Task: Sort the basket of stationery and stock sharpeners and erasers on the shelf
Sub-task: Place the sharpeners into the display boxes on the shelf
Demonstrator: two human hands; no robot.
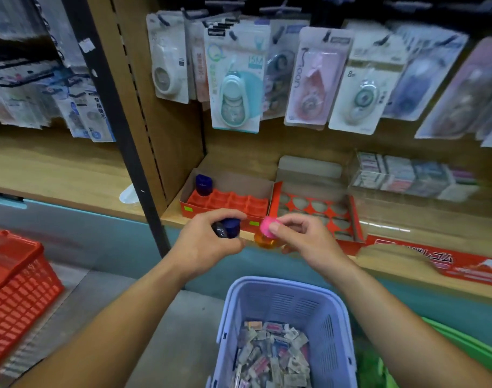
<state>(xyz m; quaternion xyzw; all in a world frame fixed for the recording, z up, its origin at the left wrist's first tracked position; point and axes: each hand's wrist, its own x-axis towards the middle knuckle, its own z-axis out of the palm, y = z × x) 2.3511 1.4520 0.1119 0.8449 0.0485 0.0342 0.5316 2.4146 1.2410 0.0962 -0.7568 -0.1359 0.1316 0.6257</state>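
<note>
Navy sharpener [229, 227] is gripped in the left hand's [208, 242] curled fingers. At its three o'clock, the right hand [300, 239] pinches a pink-capped orange sharpener [267, 233]. At twelve o'clock, a red compartment tray [239, 204] holds one blue sharpener [203, 184]. At six o'clock, a lilac basket [295, 306] contains wrapped erasers [272, 357].

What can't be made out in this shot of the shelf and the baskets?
Head view:
- The dark blue sharpener: partly covered by the fingers of the left hand.
- The pink-capped sharpener: partly hidden behind the right hand.
- The packets in the lavender basket: print too small and blurred, some cut off by the bottom edge.
- The clear box on the shelf: labels blurred.
- The red basket: cut off by the left edge.
</note>
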